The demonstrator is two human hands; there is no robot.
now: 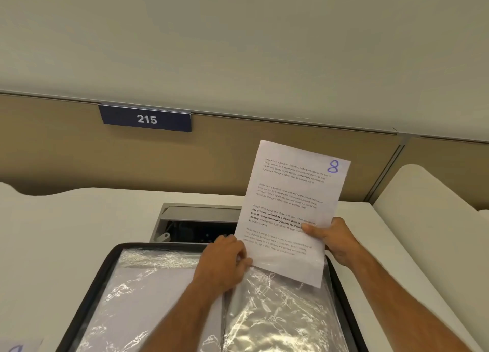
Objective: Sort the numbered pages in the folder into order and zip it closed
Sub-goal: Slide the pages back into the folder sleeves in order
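Page 8 [288, 208] stood nearly upright over the far right corner of the folder [87, 285], its long axis running up and slightly right, printed face toward the camera and the handwritten 8 at its top right corner. Its bottom edge hung at the mouth of a right-hand plastic sleeve [277, 317]; whether it had entered the sleeve could not be told.

The right hand [336, 241] pinched the page's right edge, thumb on the front and fingers curled behind. The left hand [222, 264] gripped the lower left edge where page met sleeve, fingers curled; whether they also held the sleeve open was unclear.

To do this well, the page probably needed to stay square to the sleeve's opening and be fed straight, since the crinkled plastic looked likely to catch a corner.

The folder lay open on the desk [66, 219], near its front edge, below a cable hatch [195, 216] and a 215 sign [145, 118].
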